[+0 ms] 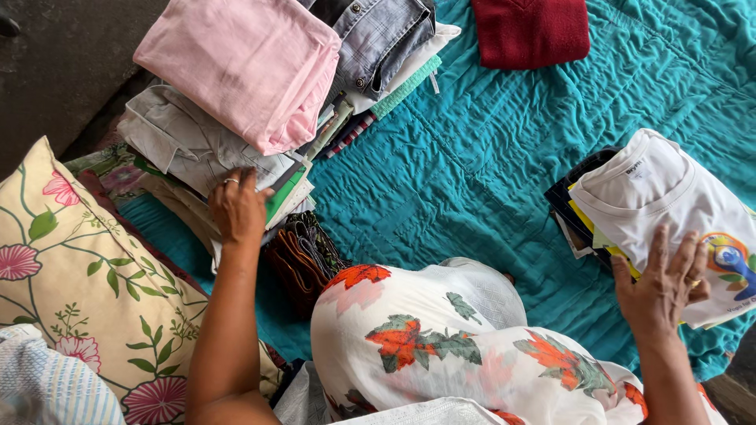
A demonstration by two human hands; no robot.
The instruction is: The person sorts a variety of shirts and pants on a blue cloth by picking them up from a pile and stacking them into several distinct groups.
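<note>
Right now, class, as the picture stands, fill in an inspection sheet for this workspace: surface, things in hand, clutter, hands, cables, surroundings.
Surface: teal quilted bedspread, creased, bare in the middle.
Things in hand: leaning stack of folded clothes topped by a pink folded garment; second pile topped by a white printed T-shirt.
Clutter: folded red garment at the far edge; brown striped cloth near the knee.
Hands: left hand flat on the leaning stack, ring on a finger; right hand resting on the white T-shirt.
Cables: nothing seen.
Surroundings: floral pillow on the left; dark floor beyond.
</note>
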